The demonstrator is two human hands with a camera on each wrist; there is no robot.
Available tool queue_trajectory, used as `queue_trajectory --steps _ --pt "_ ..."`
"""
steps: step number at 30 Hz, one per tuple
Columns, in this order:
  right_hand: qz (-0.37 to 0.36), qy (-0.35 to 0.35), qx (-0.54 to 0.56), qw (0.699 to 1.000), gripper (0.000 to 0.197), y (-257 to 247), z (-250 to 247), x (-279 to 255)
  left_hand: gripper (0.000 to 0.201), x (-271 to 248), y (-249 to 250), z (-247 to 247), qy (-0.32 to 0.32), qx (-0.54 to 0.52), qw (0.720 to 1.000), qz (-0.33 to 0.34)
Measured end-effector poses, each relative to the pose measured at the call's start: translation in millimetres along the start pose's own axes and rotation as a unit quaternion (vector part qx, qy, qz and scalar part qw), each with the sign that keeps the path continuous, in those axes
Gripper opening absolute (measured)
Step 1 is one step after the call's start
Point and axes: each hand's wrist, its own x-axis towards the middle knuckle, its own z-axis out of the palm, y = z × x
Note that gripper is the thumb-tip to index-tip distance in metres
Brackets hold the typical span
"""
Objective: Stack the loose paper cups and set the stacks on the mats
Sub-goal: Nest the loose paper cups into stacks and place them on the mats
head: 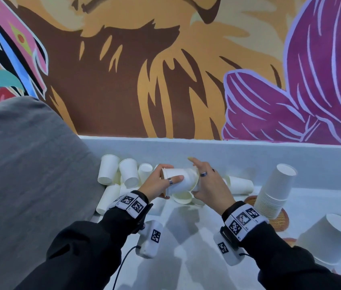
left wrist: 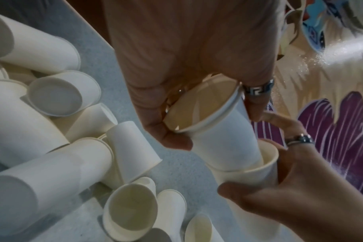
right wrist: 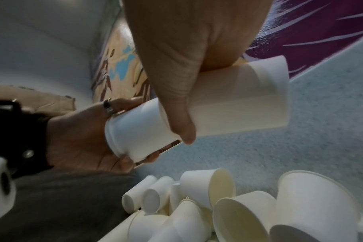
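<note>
My left hand (head: pixel 171 183) grips a white paper cup (head: pixel 176 182) held on its side above the table. Its base sits inside a second cup (left wrist: pixel 257 173), which my right hand (head: pixel 195 178) holds round the rim. In the right wrist view the left-hand cup (right wrist: pixel 139 131) shows two rims, and my right hand (right wrist: pixel 189 114) holds the outer cup (right wrist: pixel 249 101). Loose cups (head: pixel 119 174) lie heaped at the left, below my hands. A tall upside-down stack (head: pixel 276 189) stands on a woven mat (head: pixel 280 223) at the right. A shorter stack (head: pixel 328 237) stands nearer, over another mat (head: pixel 291 240).
A grey cushion (head: pixel 29 164) bulges in at the left, against the cup heap. A pale raised ledge (head: pixel 228 147) and a painted wall close the back. One cup (head: pixel 240 185) lies on its side behind my right hand. The pale table (head: pixel 186 237) runs between my forearms.
</note>
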Motion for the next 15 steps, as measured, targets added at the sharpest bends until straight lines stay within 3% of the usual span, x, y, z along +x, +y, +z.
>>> queue_trajectory --steps 2,4,10,15 --pt "-0.081 0.032 -0.069 0.994 0.098 -6.3 4.2 -0.2 0.048 -2.5 -1.0 3.4 -0.012 -0.018 1.000 -0.002" --pt "-0.109 0.044 -0.112 0.987 0.099 -8.1 6.4 -1.5 0.052 -3.2 -2.1 4.5 -0.022 -0.037 0.999 -0.005" --pt "-0.083 0.053 -0.088 0.991 0.093 -4.5 14.0 -8.3 0.052 -2.2 -7.9 4.6 -0.044 -0.064 0.997 -0.010" --pt "-0.046 0.064 -0.125 0.989 0.106 -5.0 12.9 -11.4 0.047 -0.8 -7.6 7.8 -0.049 -0.075 0.996 -0.003"
